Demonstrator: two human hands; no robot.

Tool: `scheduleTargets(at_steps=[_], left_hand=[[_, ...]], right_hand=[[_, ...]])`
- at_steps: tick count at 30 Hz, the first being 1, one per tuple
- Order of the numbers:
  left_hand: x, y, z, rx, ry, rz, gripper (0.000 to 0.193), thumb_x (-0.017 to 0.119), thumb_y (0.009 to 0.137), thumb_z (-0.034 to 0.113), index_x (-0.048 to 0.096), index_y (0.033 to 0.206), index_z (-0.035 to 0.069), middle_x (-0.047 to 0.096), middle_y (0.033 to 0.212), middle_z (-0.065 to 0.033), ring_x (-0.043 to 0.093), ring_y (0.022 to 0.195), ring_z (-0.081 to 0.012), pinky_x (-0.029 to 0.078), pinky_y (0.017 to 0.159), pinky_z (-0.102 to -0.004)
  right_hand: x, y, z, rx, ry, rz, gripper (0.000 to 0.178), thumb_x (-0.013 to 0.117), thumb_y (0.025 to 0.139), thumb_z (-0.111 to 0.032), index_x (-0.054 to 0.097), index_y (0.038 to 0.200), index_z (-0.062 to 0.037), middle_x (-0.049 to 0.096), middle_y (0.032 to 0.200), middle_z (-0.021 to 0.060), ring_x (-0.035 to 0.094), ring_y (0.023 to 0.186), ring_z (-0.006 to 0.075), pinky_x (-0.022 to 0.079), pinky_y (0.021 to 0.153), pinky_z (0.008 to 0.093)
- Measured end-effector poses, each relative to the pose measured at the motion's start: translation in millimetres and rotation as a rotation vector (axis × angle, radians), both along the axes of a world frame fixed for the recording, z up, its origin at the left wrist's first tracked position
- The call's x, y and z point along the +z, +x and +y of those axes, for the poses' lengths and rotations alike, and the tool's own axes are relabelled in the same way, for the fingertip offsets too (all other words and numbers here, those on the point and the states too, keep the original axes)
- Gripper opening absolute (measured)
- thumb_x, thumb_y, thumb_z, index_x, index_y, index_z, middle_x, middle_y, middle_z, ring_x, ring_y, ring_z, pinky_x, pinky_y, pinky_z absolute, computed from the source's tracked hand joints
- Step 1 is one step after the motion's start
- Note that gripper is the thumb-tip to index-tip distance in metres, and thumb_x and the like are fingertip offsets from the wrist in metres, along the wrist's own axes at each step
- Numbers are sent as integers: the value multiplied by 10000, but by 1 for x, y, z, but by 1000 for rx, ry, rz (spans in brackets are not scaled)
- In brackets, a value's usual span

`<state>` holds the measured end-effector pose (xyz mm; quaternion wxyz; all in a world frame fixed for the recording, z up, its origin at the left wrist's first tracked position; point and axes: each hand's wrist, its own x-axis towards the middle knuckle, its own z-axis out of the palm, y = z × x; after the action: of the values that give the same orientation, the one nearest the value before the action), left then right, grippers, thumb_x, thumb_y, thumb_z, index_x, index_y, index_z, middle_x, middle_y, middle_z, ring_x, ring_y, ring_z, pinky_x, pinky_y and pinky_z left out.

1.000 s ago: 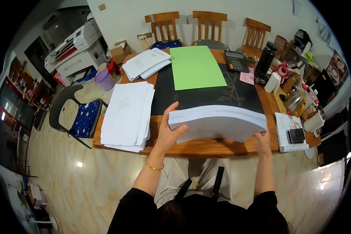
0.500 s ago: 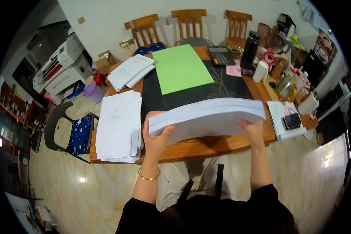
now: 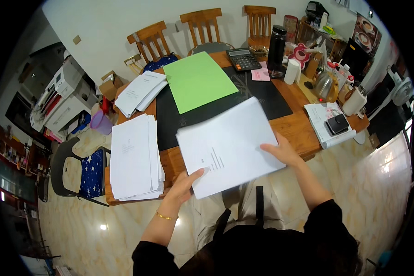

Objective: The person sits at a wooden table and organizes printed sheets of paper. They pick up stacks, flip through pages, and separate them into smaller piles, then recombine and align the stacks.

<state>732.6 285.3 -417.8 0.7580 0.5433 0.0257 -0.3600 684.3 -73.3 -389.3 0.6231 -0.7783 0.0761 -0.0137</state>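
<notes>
A thick stack of white paper (image 3: 232, 147) is held over the table's front edge, its printed top sheet facing up. My left hand (image 3: 181, 186) grips its lower left corner, thumb on top and fingers underneath. On the right edge, my right hand (image 3: 282, 149) has its thumb over the sheets; its other fingers are mostly hidden below. To the left lies a larger pile of paper (image 3: 134, 158) with uneven edges. Behind that is a smaller, fanned pile (image 3: 140, 92). A bright green sheet (image 3: 200, 83) rests on the black desk mat (image 3: 271, 103), beyond the held stack.
On the table's far side are a calculator (image 3: 244, 60), a black bottle (image 3: 276, 48) and a pink card (image 3: 261, 72). A metal kettle (image 3: 325, 86) and a black box (image 3: 337, 124) on a magazine stand to the right. Chairs line the wall; a printer (image 3: 62, 101) is at left.
The paper stack has gone from upright and bent to lying nearly flat, turned at an angle with its printed face up. Both hands still hold it. The whole view has shifted slightly.
</notes>
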Motion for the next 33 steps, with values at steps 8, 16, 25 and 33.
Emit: scheduleTargets(at_steps=[8,16,25,33], left_hand=[[-3,-58,-12,-102,220,-310,645,714,850,7,414,1417,-62,555,1352,-161,561,1224,-268,462,1036,-382],[5,-38,-12,-15,-33,70,641,731,890,77,408,1428,-53,549,1364,-162,564,1232,-267,463,1041,-378],[75,-5,9,186,262,-695,419,772,889,166,619,1220,-39,665,1146,-89,592,1075,-183,479,940,-325],[49,16,-15,454,123,-737,603,868,800,256,603,1238,-62,676,1126,-116,621,1068,-186,501,945,-331]], right_hand=[[-19,-39,-30,-44,636,503,661,766,855,-188,452,1393,33,605,1245,153,604,1114,242,490,979,368],[-35,-44,-19,-55,-73,-187,657,760,859,-147,431,1395,40,594,1257,141,581,1138,205,482,970,348],[53,-30,-4,-106,209,-439,600,856,809,-180,545,1290,1,644,1145,101,614,1057,195,510,927,334],[17,9,16,-237,275,-416,740,905,733,-142,501,1331,20,645,1187,110,628,1078,191,536,927,340]])
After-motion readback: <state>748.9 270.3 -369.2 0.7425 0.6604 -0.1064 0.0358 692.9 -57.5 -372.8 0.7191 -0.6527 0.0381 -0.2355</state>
